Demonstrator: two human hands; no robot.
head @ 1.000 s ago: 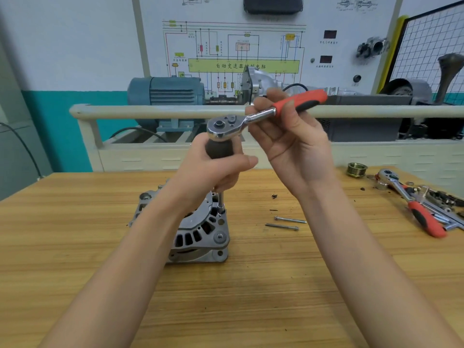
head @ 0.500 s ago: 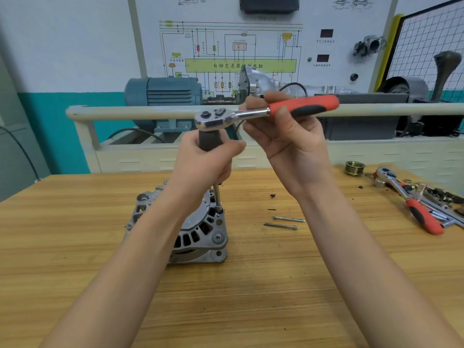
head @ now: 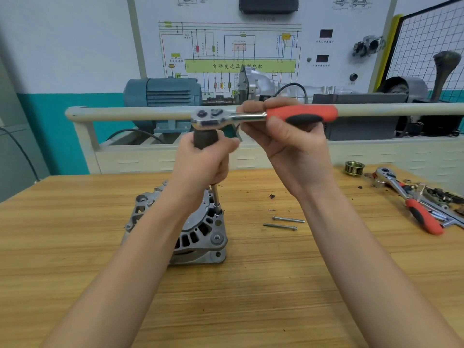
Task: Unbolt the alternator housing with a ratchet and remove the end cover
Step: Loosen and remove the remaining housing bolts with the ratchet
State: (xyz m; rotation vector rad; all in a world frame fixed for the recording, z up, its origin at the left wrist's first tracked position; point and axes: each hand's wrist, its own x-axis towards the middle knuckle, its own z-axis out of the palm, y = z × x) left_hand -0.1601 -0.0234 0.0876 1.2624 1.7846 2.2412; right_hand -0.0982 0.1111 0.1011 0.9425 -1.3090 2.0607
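Note:
The silver alternator housing (head: 200,232) stands on the wooden bench (head: 251,297), partly hidden by my left forearm. My left hand (head: 200,164) grips the dark handle (head: 205,139) of an upright extension whose socket (head: 218,206) sits on a bolt at the housing's right rim. A ratchet (head: 263,116) with a red and black grip lies level on top of that handle. My right hand (head: 288,144) holds the ratchet where the chrome shank meets the grip.
Two long loose bolts (head: 283,223) lie on the bench right of the housing. Further right are a brass-coloured pulley (head: 354,168), a second red-handled ratchet (head: 411,202) and several small tools. A pale rail (head: 125,113) and a training rig stand behind the bench.
The ratchet's handle has swung to the right, from pointing up and away to lying level. My left hand keeps its grip on the dark handle.

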